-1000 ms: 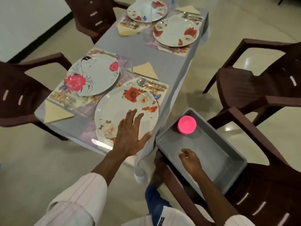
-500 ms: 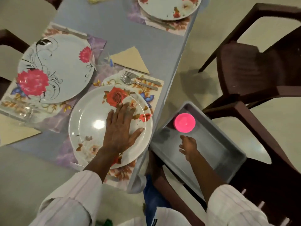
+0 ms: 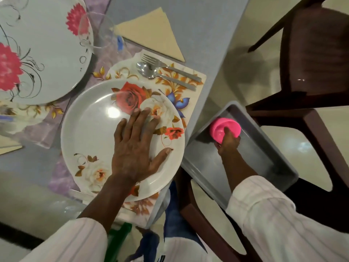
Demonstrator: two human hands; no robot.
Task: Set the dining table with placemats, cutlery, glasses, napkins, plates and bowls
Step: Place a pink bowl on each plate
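We are pressing our left hand [image 3: 136,148] flat on the big rose plate [image 3: 90,133], with the fingers straight and spread out. The plate is sitting on a flowery placemat [image 3: 196,86] at the near edge of the grey table [image 3: 207,25]. A fork [image 3: 170,67] and a spoon [image 3: 151,69] are lying side by side on the mat, just past the plate. A folded yellow napkin [image 3: 151,33] is lying on the table beyond them.

We are holding a pink bowl [image 3: 221,127] with our right hand [image 3: 228,143], with the fingers curling round its side. The bowl is inside a grey tray [image 3: 264,163], at the end nearest the table. The tray is resting on a brown chair [image 3: 200,224] beside the table.

Another plate [image 3: 47,53] with pink flowers is sitting to the left, and a clear glass [image 3: 100,29] is standing next to it.
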